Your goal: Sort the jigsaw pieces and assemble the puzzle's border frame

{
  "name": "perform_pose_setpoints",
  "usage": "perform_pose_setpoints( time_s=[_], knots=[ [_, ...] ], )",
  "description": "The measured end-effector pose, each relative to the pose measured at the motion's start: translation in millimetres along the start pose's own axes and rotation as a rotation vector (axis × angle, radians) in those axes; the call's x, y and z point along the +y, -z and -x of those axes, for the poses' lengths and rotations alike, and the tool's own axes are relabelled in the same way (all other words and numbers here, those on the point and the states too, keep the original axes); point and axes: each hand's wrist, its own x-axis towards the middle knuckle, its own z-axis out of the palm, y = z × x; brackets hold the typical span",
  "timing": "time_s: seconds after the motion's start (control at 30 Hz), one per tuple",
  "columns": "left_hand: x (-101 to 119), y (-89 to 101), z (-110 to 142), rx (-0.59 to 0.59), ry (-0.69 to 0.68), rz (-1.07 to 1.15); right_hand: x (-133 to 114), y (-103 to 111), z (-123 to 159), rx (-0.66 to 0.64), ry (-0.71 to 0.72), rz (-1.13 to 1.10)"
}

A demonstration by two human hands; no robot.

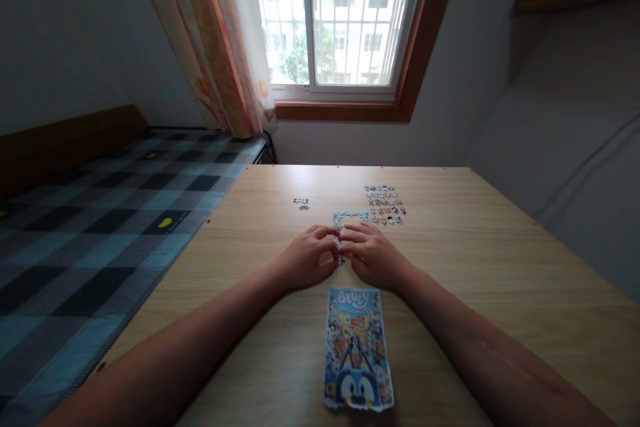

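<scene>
A partly joined jigsaw puzzle (pixel 351 214) lies on the table, showing a top edge and a left side strip. At that left strip, my left hand (pixel 314 256) has its fingers curled and its thumb and forefinger drawn together against the pieces. From the other side my right hand (pixel 371 255) reaches in with fingers stretched and slightly apart, tips touching or very near the same strip. Both hands cover part of it. Below them lies a picture sheet (pixel 358 350) printed "Bluey" with cartoon characters.
Loose puzzle pieces (pixel 384 203) lie in rows behind my right hand. A smaller group of pieces (pixel 301 203) sits at the back left of the wooden table (pixel 250 230). A bed with a checked cover (pixel 125 213) stands left, and a barred window (pixel 345 20) is ahead.
</scene>
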Motion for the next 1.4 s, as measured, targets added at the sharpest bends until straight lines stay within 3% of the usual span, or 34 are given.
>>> perform_pose_setpoints(
  time_s=[1.2, 1.4],
  knots=[
    [3.5, 4.4, -3.1, -0.015, 0.008, 0.003, -3.7, 1.3, -2.6, 0.030, -0.002, 0.008],
    [-5.4, 7.8, -3.9, 0.099, 0.131, 0.149, -3.3, 0.6, -2.3, 0.025, -0.001, 0.005]
  ],
)
